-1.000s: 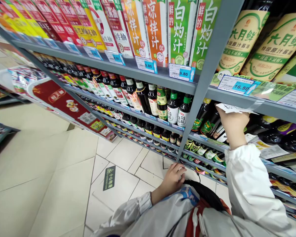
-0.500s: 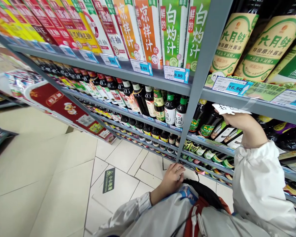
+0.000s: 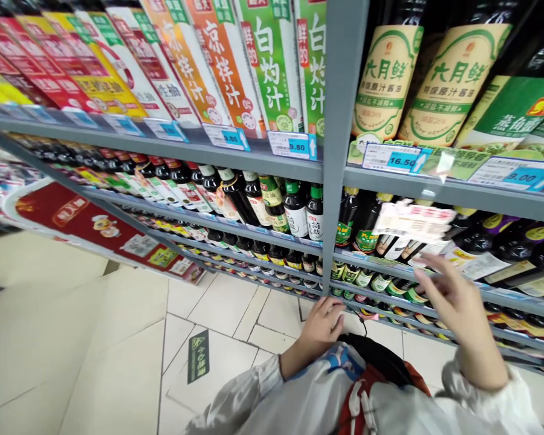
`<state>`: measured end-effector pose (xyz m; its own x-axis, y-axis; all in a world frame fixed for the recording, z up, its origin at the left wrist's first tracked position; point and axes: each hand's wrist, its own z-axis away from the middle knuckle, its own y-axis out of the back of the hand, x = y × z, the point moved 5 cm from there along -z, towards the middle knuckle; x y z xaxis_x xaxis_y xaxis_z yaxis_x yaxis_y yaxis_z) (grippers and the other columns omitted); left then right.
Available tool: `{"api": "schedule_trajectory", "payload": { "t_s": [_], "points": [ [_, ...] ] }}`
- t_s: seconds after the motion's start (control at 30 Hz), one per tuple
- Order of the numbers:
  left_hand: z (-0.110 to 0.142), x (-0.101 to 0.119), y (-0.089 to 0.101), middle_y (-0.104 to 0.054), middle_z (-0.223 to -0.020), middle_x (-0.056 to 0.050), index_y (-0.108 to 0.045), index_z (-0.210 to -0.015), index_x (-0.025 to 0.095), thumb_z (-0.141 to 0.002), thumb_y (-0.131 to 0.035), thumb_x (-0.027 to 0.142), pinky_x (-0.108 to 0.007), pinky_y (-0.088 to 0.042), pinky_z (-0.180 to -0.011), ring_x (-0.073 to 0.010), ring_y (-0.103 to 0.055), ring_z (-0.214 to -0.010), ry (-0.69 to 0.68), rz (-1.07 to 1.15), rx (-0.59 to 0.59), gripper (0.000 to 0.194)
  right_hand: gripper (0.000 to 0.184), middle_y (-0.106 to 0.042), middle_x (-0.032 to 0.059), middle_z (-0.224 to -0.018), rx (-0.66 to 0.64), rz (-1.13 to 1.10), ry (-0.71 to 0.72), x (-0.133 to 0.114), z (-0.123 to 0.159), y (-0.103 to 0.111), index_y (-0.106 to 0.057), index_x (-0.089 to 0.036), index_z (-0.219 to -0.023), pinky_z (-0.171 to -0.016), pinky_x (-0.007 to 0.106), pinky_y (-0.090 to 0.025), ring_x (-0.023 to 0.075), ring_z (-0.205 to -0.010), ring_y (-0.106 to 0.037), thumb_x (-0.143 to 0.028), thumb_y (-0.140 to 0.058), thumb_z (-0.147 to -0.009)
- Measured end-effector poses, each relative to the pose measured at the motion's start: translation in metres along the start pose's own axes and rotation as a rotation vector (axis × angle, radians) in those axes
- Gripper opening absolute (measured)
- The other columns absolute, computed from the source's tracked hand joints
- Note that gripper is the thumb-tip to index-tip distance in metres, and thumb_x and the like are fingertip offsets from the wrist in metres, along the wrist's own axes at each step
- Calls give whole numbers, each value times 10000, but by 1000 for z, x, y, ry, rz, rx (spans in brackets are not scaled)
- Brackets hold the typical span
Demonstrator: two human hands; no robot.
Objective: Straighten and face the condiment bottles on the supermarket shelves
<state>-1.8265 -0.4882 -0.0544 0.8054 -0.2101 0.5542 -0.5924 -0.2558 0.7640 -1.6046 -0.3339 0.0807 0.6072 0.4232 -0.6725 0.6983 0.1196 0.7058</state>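
My right hand (image 3: 453,299) hovers in front of the second shelf with its fingers spread and slightly blurred, holding nothing. Just above it a pink and white paper tag (image 3: 412,220) hangs in front of the dark bottles, under the shelf edge (image 3: 453,190). My left hand (image 3: 321,323) rests low at my waist, fingers curled over the rim of a black bag (image 3: 381,359). White sleeves cover both arms.
A grey upright post (image 3: 340,151) splits the shelving. Tall green and orange cartons (image 3: 272,66) stand on top, with soy sauce bottles (image 3: 294,208) in rows below. Blue price labels (image 3: 392,158) line the edges. A red banner (image 3: 95,226) and a tiled floor with a green sticker (image 3: 198,356) lie left.
My right hand has let go of the paper tag at the shelf edge and dropped lower with fingers spread. The view has shifted right. My left hand stays on the bag.
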Motion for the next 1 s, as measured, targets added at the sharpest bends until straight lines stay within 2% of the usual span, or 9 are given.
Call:
{"api": "schedule_trajectory", "payload": {
  "t_s": [0.07,0.17,0.27,0.37,0.5,0.6,0.7,0.9,1.0],
  "points": [
    [-29,10,9,-680,-1137,-89,-647,-1166,200,-953,-511,182,-410,-558,-969,-231,-636,-1068,-15,45,11,253,494,-687,100,-1178,-183,-131,-123,43,47,-16,-616,-218,-1250,-612,309,-562,214,-724,-701,-605,-564,-947],
    [-83,35,25,-657,-1238,-105,-597,-1267,198,-981,-480,194,-405,-528,-1046,-228,-614,-1174,-85,106,92,309,498,-697,113,-1143,-211,-201,-331,102,106,-31,-663,-208,-1095,-598,328,-589,229,-665,-701,-661,-576,-909],
    [-137,68,33,-597,-1385,-118,-479,-1411,210,-1018,-424,243,-419,-468,-1144,-226,-552,-1316,-194,133,189,398,512,-690,122,-1169,-187,-258,-448,137,144,-33,-687,-214,-1060,-599,347,-597,244,-649,-698,-682,-625,-863],
    [-184,89,26,-550,-1443,-161,-411,-1465,183,-1040,-362,308,-474,-397,-1210,-264,-457,-1428,-139,70,248,445,517,-703,105,-1129,-102,-260,-510,153,157,-19,-701,-226,-1043,-586,335,-585,254,-678,-704,-699,-633,-845],
    [-230,96,9,-529,-1453,-193,-407,-1453,159,-1056,-255,354,-538,-351,-1227,-295,-421,-1461,-80,17,268,467,513,-725,71,-1002,61,-161,-504,160,145,12,-708,-246,-1021,-615,328,-570,262,-727,-709,-719,-605,-851],
    [-251,90,5,-524,-1445,-201,-397,-1444,149,-1062,-204,425,-520,-357,-1219,-288,-428,-1454,-15,26,330,509,508,-729,61,-938,137,-132,-477,165,132,34,-698,-250,-1018,-671,346,-575,267,-739,-709,-719,-582,-861],
    [-260,89,6,-555,-1406,-183,-430,-1408,172,-1059,-244,450,-523,-341,-1222,-296,-451,-1430,52,7,383,483,486,-721,48,-859,80,-97,-463,184,124,48,-684,-282,-1039,-659,377,-580,296,-768,-715,-716,-567,-856],
    [-264,109,21,-634,-1249,-173,-542,-1279,160,-1024,-452,422,-499,-459,-1111,-320,-583,-1263,247,-127,487,376,385,-730,52,-890,-302,-66,-475,287,138,50,-642,-386,-832,-706,576,-579,426,-735,-698,-734,-579,-679],
    [-265,118,31,-646,-1204,-148,-582,-1215,174,-924,-643,497,-535,-410,-1152,-338,-573,-1262,315,-211,609,439,372,-693,80,-735,-286,40,-479,333,155,58,-599,-365,-704,-709,640,-559,470,-724,-686,-728,-547,-646]
  ]
}}
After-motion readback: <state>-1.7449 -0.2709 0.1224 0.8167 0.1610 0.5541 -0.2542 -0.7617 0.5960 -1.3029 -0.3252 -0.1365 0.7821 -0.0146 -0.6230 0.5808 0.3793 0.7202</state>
